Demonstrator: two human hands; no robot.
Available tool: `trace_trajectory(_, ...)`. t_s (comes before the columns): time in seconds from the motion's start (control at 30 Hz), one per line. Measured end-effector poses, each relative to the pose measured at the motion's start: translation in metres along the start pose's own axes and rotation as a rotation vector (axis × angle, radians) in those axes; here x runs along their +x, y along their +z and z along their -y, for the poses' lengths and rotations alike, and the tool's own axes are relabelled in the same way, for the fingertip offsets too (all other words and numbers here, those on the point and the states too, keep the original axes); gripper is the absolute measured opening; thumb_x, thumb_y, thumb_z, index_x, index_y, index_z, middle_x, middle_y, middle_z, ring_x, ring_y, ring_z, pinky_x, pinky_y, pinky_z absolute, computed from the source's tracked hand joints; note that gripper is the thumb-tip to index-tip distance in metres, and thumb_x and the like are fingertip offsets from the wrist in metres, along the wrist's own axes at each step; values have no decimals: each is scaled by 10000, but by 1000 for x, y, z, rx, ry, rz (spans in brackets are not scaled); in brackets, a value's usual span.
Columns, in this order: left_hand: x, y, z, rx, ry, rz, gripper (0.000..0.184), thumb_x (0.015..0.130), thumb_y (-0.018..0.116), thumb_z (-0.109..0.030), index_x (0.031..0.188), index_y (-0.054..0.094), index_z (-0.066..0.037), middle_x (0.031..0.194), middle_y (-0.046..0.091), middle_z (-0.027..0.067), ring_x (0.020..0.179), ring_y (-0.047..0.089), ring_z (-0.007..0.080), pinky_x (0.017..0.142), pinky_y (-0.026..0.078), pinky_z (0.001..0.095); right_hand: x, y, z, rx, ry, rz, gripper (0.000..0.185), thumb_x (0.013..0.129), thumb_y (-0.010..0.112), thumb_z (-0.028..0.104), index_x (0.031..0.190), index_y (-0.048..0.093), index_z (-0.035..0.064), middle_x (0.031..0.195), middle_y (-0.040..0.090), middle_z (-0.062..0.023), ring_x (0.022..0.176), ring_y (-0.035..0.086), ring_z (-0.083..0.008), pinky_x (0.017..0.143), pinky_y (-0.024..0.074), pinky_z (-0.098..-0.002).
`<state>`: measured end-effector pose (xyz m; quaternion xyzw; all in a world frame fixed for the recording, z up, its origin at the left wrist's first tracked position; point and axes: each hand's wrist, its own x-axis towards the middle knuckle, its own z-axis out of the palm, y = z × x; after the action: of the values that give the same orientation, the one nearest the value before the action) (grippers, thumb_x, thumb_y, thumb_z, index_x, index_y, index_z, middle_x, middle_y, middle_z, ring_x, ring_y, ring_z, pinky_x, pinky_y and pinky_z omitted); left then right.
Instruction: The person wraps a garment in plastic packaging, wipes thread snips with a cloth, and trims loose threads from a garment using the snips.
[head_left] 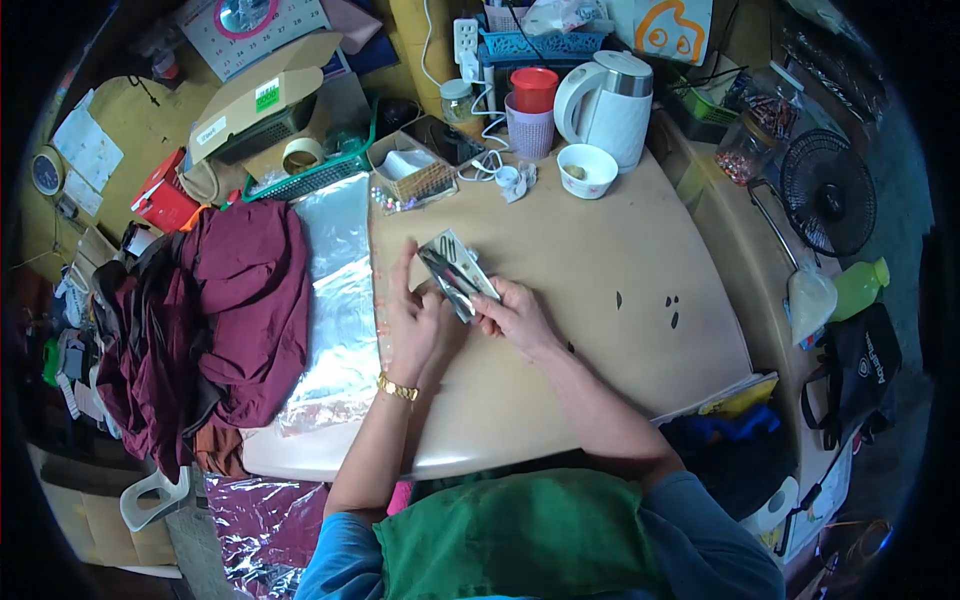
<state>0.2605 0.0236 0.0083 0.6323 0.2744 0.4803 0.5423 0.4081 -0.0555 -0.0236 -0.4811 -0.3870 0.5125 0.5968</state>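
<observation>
My right hand (516, 318) pinches the lower right end of a small flat packet (458, 268), pale with dark printing and a dark strip across it. The packet is tilted above the tan tabletop (560, 400). Just left of it is my left hand (412, 318), index finger stretched upward and the other fingers partly bent, with nothing visible in it. Whether its fingertips touch the packet's edge I cannot tell. A gold-coloured watch or bracelet (398, 388) circles my left wrist.
Maroon cloth (250, 310) and clear plastic sheets (335, 290) lie on the left. At the back stand a small basket (425, 182), a purple cup (530, 130), a white bowl (587, 170) and a white kettle (615, 110). Small dark pieces (673, 312) lie on the right. A black fan (830, 192) stands beyond.
</observation>
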Motion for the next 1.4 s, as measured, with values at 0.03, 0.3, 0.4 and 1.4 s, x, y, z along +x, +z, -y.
trace_trajectory(0.03, 4, -2, 0, -159, -178, -2, 752, 866, 602, -8, 1489, 181, -8, 1434, 394, 154, 1093, 589, 215, 866, 539, 341, 0, -2, 1, -73, -10, -4, 186, 939, 625, 260, 940, 595, 77, 720, 612, 18, 567, 498, -13, 499, 378, -178)
trace_trajectory(0.3, -1, -10, 16, -434, -300, -62, 257, 903, 636, -56, 1145, 580, 10, 991, 674, 58, 845, 652, 118, 767, 533, 261, -6, -1, 10, -167, 32, 56, 180, 950, 607, 248, 900, 595, 76, 721, 624, 16, 565, 490, -7, 502, 372, -170)
trace_trajectory(0.4, 0, -18, 20, -457, -272, -105, 179, 924, 619, -79, 1092, 608, -20, 973, 690, 53, 837, 662, 106, 750, 553, 252, -4, -4, 10, -138, 96, 57, 185, 963, 584, 241, 873, 595, 80, 701, 609, 24, 563, 485, -8, 507, 374, -169)
trace_trajectory(1.4, -14, -15, 9, -633, -497, 133, 217, 972, 548, -124, 1121, 599, 25, 1008, 687, 120, 877, 693, 178, 754, 606, 269, -1, -34, 5, 354, -109, -149, 91, 948, 602, 155, 884, 598, 90, 756, 584, 27, 658, 525, -51, 650, 446, -232)
